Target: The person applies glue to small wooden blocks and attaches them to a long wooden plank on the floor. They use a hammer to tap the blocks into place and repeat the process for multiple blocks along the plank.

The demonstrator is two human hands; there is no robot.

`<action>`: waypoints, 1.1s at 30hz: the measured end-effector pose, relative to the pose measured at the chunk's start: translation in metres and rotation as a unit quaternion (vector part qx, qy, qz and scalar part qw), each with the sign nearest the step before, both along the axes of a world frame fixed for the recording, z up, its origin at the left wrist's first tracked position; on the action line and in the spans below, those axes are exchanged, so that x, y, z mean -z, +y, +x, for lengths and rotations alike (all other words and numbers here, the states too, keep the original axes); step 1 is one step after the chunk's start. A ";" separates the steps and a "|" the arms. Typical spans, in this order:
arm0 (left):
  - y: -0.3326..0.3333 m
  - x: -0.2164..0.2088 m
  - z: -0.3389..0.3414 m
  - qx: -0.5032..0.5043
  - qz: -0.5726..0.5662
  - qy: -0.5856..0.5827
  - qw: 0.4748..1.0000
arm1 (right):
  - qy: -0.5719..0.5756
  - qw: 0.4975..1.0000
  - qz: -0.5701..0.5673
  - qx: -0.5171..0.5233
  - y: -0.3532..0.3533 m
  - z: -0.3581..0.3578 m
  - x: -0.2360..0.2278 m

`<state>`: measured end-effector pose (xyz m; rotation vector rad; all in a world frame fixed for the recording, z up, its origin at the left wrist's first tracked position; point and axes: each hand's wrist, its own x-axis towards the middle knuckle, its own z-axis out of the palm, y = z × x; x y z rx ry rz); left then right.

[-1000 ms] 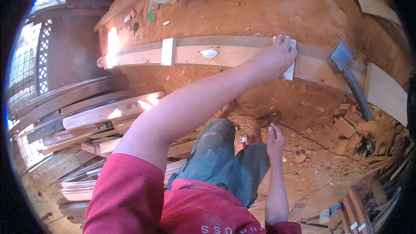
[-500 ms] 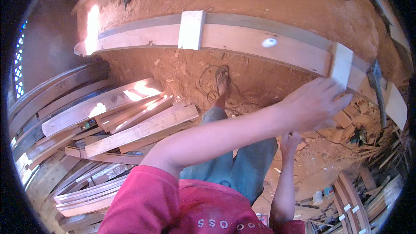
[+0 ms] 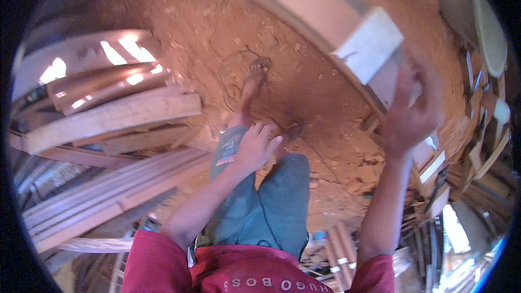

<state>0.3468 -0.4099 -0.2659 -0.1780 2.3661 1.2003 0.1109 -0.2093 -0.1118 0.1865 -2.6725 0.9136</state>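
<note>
Clearly, the white block [image 3: 372, 46] is the reference here: it lies flat across the long board [image 3: 301, 0], reaching about to the board's near edge. The right hand [image 3: 415, 106] is just beside the block, below it and to its right as seen from above. Its fingers are bent inward and blurred, and I cannot tell whether they pinch anything or touch the board beneath. The left hand [image 3: 258, 146] is well apart from the block, down and to its left, near the trousers [image 3: 282, 195]; its fingers are loosely curved and appear to grasp nothing.

Good handling at the block, I judge, calls for fingertips on its edges rather than a palm on its top, with only light pressure, since a loose piece could skid along the board. Keeping it square to the board's edge would show any tilt early. The left hand looks free enough to steady the block's opposite side, so the right need not do both jobs.

Footing deserves care too: the foot [image 3: 259, 68] is to the left of the block, wood scraps [image 3: 369, 173] litter the ground below it, and stacked timber [image 3: 114, 116] lies far to its left.
</note>
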 end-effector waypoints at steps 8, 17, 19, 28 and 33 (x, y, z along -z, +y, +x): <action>0.084 0.078 0.120 -0.211 0.104 -0.053 0.970 | 0.033 0.973 0.209 -0.091 -0.031 -0.102 0.030; 0.097 0.107 0.149 -0.379 0.190 -0.153 0.893 | -0.002 0.978 0.184 -0.098 -0.045 -0.108 0.050; 0.098 0.104 0.137 -0.390 0.239 -0.172 0.872 | 0.008 0.979 0.188 -0.081 -0.049 -0.110 0.055; 0.112 0.106 0.122 -0.442 0.328 -0.183 0.815 | 0.041 0.968 0.243 -0.046 -0.053 -0.100 0.055; 0.090 0.096 0.108 -0.529 0.403 -0.201 0.720 | 0.076 0.941 0.324 -0.053 -0.043 -0.104 0.048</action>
